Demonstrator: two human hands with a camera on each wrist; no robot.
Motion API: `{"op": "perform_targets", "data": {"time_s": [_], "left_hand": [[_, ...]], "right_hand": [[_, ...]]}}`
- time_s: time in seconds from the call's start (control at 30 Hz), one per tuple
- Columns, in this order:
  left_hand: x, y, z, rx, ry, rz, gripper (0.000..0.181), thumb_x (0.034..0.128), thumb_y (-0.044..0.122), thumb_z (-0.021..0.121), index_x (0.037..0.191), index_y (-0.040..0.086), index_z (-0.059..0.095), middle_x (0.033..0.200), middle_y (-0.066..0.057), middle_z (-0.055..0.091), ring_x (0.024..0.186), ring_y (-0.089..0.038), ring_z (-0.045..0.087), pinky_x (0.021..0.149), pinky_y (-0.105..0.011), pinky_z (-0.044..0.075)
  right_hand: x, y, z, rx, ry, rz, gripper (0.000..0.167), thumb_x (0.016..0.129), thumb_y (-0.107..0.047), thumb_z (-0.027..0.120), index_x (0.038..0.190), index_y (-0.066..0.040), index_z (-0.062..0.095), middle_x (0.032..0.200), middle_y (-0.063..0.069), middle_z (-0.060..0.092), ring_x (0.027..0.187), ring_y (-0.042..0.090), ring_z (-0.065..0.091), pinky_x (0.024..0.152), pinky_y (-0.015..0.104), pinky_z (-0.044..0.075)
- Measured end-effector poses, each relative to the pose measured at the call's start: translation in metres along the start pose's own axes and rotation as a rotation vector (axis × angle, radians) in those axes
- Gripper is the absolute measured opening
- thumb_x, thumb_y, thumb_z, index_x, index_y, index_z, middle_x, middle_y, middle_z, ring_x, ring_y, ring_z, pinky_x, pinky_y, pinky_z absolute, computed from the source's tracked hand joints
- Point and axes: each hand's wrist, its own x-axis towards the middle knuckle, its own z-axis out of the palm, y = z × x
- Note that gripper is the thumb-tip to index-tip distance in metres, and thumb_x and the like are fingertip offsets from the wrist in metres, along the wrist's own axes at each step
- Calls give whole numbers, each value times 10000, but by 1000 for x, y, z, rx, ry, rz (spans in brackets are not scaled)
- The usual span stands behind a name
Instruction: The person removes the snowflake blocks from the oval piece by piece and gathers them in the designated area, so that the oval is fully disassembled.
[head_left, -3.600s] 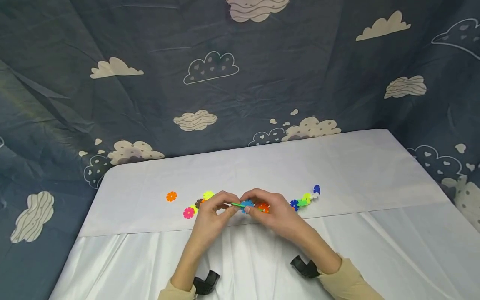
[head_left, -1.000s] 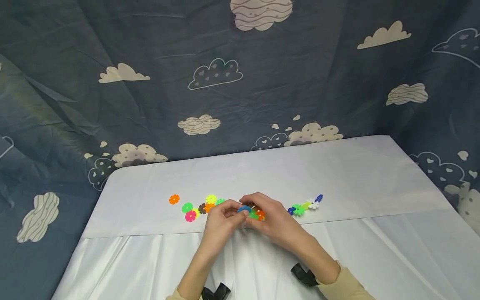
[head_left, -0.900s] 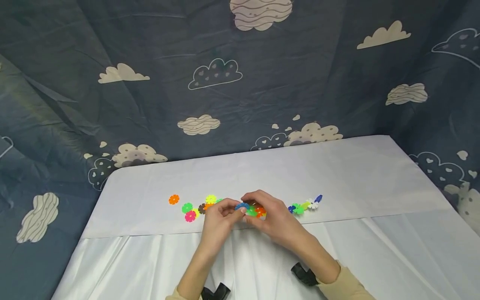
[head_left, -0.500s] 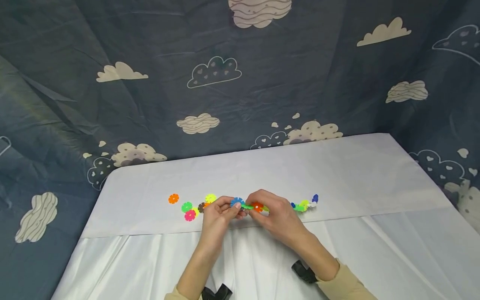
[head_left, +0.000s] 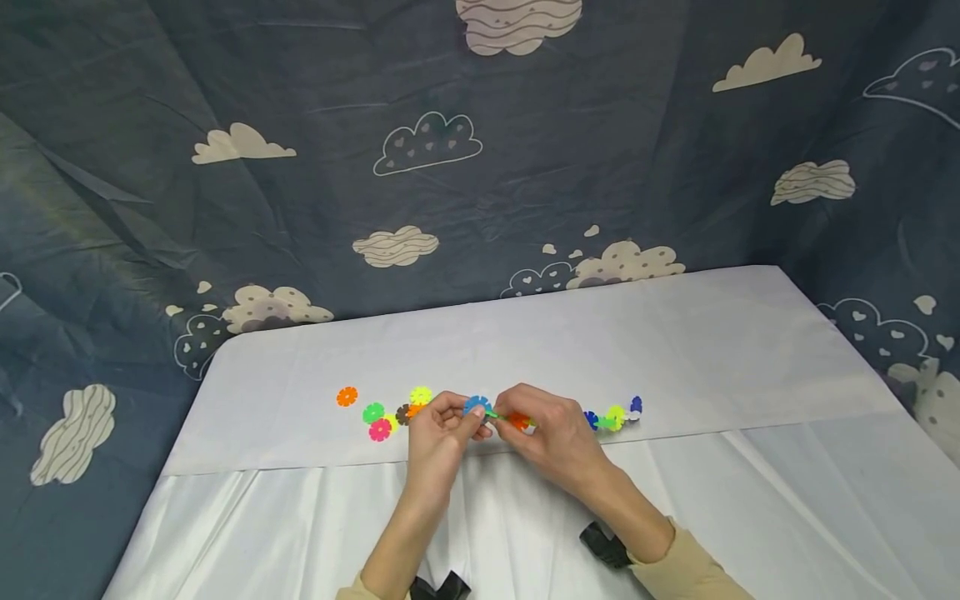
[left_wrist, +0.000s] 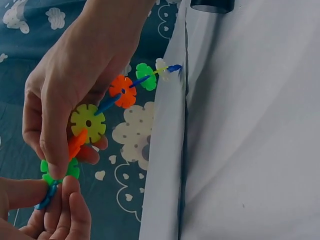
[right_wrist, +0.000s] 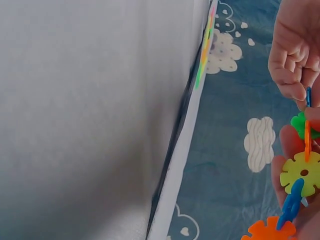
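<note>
Near the table's middle my left hand (head_left: 435, 437) pinches a light blue notched flower disc (head_left: 476, 404) between thumb and fingers. My right hand (head_left: 555, 433) grips the green disc (left_wrist: 67, 170) beside it, fingertips close to the left hand's. Green and blue discs meet at the fingertips; how deep their slots sit is hidden. From the green disc a linked chain runs under my right hand: an orange disc (right_wrist: 307, 140), a yellow one (left_wrist: 88, 123), a blue one (right_wrist: 290, 205), another orange one (left_wrist: 122, 91) and several more, ending in a dark blue disc (head_left: 636, 404).
Loose-looking discs lie left of the hands: orange (head_left: 347, 397), green (head_left: 372, 412), pink (head_left: 379, 429), brown (head_left: 403, 414) and yellow (head_left: 422, 395). A white cloth (head_left: 675, 333) covers the table. Behind it hangs a dark cloud-print curtain (head_left: 315, 200).
The light blue disc has shifted slightly left and turned its face up in my left hand. A green disc lies above the pink one, where none showed 3.6 s ago.
</note>
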Motion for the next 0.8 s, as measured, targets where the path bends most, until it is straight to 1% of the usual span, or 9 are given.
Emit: {"op": "perform_targets", "data": {"time_s": [0.17, 0.23, 0.33, 0.47, 0.57, 0.63, 0.7, 0.77, 0.8], "left_hand": [[-1, 0, 2, 17, 27, 23, 93, 881, -46, 671, 911, -67, 585, 768, -131, 600, 635, -199, 634, 692, -326, 571], [0, 0, 0, 17, 8, 5, 98, 891, -33, 665, 923, -71, 581, 772, -130, 609, 645, -211, 644, 709, -337, 572], [3, 2, -7, -13, -73, -53, 115, 913, -10, 640, 961, -89, 571, 771, -129, 633, 653, -212, 657, 732, -342, 572], [9, 2, -20, -117, -204, -147, 86, 938, -12, 597, 977, -85, 574, 766, -118, 661, 655, -196, 664, 738, -312, 568], [11, 0, -24, -190, -247, -195, 37, 947, -34, 569, 965, -63, 585, 754, -88, 674, 652, -181, 667, 733, -289, 565], [12, -1, -23, -218, -242, -211, 32, 947, -46, 558, 954, -60, 586, 743, -69, 675, 643, -172, 665, 722, -280, 563], [12, -2, -21, -222, -211, -211, 21, 939, -48, 566, 945, -63, 580, 729, -67, 669, 628, -170, 661, 708, -280, 563], [10, -2, -17, -177, -162, -176, 16, 925, -49, 588, 925, -56, 574, 721, -80, 655, 616, -176, 655, 694, -287, 562], [9, -2, -15, -131, -137, -147, 36, 921, -44, 603, 924, -61, 572, 723, -84, 644, 621, -191, 654, 692, -293, 563]], "right_hand": [[0, -2, 0, -2, -13, 26, 155, 809, -45, 781, 876, -150, 688, 907, -90, 690, 816, 67, 641, 758, 276, 557], [0, -2, -1, 11, -21, 27, 162, 811, -43, 782, 885, -151, 687, 913, -95, 689, 811, 61, 637, 751, 272, 555], [0, 0, -3, 53, -35, 10, 161, 825, -46, 774, 901, -158, 687, 919, -104, 685, 795, 45, 627, 728, 254, 546], [1, 1, -4, 120, -60, -16, 163, 844, -33, 753, 922, -161, 689, 919, -73, 695, 781, 40, 621, 709, 243, 538], [1, 1, -3, 128, -57, -19, 167, 843, -30, 756, 923, -161, 690, 915, -66, 698, 780, 43, 619, 703, 246, 537], [1, 0, -2, 115, -46, -16, 160, 842, -39, 761, 919, -160, 690, 914, -77, 695, 780, 45, 618, 705, 250, 538], [0, -1, -1, 91, -35, -6, 139, 845, -60, 766, 904, -159, 689, 911, -96, 688, 781, 42, 615, 706, 249, 535], [-1, -1, 0, 62, -27, -1, 107, 859, -84, 757, 890, -156, 684, 906, -105, 680, 779, 40, 610, 707, 245, 532], [-1, -1, 1, 47, -26, 3, 96, 864, -94, 751, 883, -157, 681, 903, -109, 675, 777, 37, 607, 705, 239, 529]]}}
